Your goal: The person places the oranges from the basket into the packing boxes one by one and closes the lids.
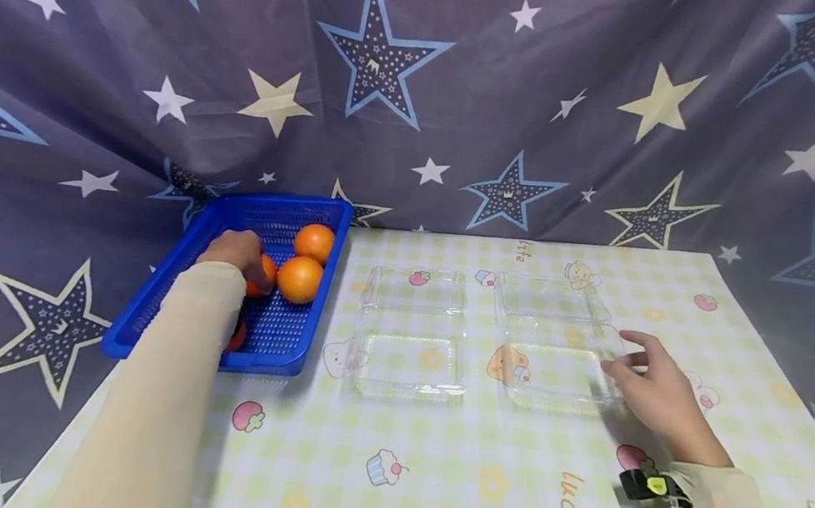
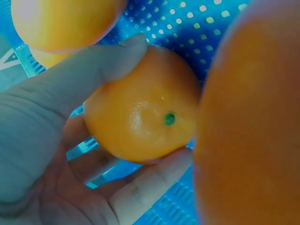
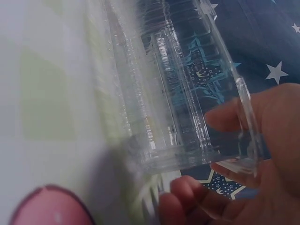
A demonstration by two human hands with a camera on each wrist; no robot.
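In the blue basket (image 1: 311, 335), my left hand (image 1: 232, 251) grips an orange (image 2: 145, 112). The left wrist view shows the thumb over its top and the fingers under it, with a green stem spot facing the camera. Two more oranges, one nearer (image 1: 300, 279) and one farther (image 1: 314, 242), lie along the basket's right side. At the right, my right hand (image 1: 656, 387) holds the side of an opened clear plastic box (image 1: 557, 398). The right wrist view has the thumb (image 3: 225, 117) and the other fingers on opposite sides of its wall.
A second opened clear plastic box (image 1: 407, 386) stands between the basket and the held box. A reddish round thing (image 1: 237, 337) in the basket is partly hidden by the left sleeve. Behind the checked tablecloth (image 1: 443, 468) hangs a star-patterned curtain (image 1: 467, 127).
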